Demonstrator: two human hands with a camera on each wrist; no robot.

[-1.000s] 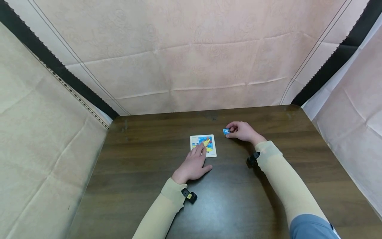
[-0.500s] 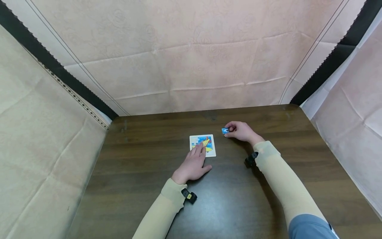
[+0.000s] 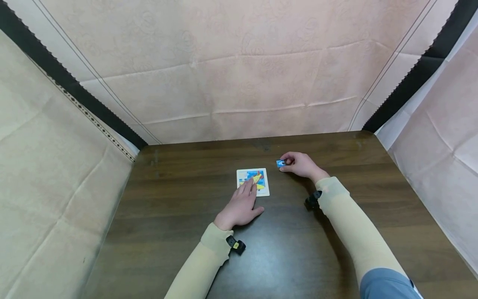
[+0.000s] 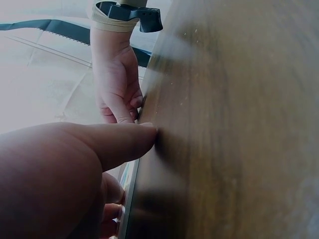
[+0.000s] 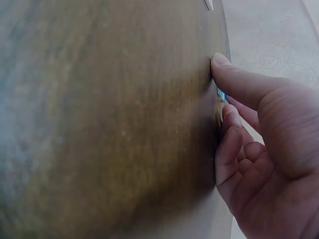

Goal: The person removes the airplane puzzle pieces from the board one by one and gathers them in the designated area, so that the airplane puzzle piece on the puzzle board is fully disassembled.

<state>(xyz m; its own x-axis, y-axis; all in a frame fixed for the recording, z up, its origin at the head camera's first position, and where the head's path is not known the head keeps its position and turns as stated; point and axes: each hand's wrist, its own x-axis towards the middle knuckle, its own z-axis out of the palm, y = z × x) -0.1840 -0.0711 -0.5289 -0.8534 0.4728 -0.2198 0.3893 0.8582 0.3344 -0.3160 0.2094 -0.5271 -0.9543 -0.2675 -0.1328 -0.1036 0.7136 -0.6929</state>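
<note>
A white-bordered picture puzzle (image 3: 264, 192) in blue, yellow and red lies flat on the brown table. My left hand (image 3: 242, 207) rests over its lower left part with the fingers straight and the thumb spread onto the wood. The fingers hide some of the picture. To the right of the puzzle and slightly farther back, my right hand (image 3: 301, 164) holds a small blue-and-white puzzle piece (image 3: 280, 163) between thumb and fingers, low at the tabletop. In the right wrist view just a blue sliver of the piece (image 5: 222, 95) shows behind the thumb.
Wood-grain tabletop (image 3: 179, 178) surrounds both hands. Pale patterned cloth (image 3: 239, 83) hangs behind the far edge, with more cloth at both sides. Each wrist carries a small black camera, such as the left one (image 3: 237, 245).
My right hand has shifted very slightly left with the puzzle piece. My left hand keeps its place on the puzzle, and the whole head view has drifted a little.
</note>
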